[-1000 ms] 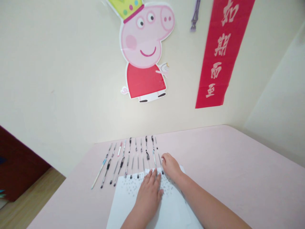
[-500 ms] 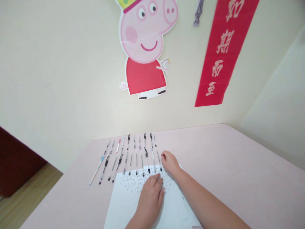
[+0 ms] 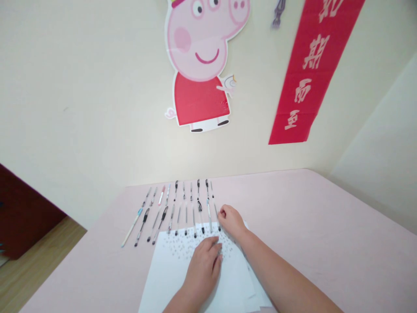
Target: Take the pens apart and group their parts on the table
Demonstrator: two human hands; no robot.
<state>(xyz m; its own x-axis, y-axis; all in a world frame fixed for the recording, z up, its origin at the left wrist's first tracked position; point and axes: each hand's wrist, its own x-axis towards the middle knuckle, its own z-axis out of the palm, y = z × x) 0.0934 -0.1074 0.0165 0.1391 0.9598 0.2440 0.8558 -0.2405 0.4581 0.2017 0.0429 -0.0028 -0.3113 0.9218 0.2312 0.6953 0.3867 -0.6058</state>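
Observation:
My left hand (image 3: 202,268) lies loosely on a white paper sheet (image 3: 176,282), its fingers stretched out. Small grey marks or bits, too small to identify, cover the upper part of that sheet under and around the fingers. My right hand (image 3: 231,221) rests at the paper's top right with its fingers curled in. Whatever is inside them, if anything, is hidden. Just left of those fingers lies a slim pen with a dark tip (image 3: 217,217). Beside it are a pale blue-topped pen (image 3: 209,216) and a black-capped pen (image 3: 200,217).
Several pens lie in two rows on the pink tabletop (image 3: 309,226), including a red and white pen (image 3: 161,195) and a long blue-ended pen (image 3: 132,228). More sheets stick out beneath the top paper. Behind, the wall carries a pig cutout (image 3: 202,100) and a red banner (image 3: 302,87).
The camera view has shifted slightly. My left hand stays on the paper and my right hand stays beside the end pen, with its fingers still curled. The pens keep their arrangement.

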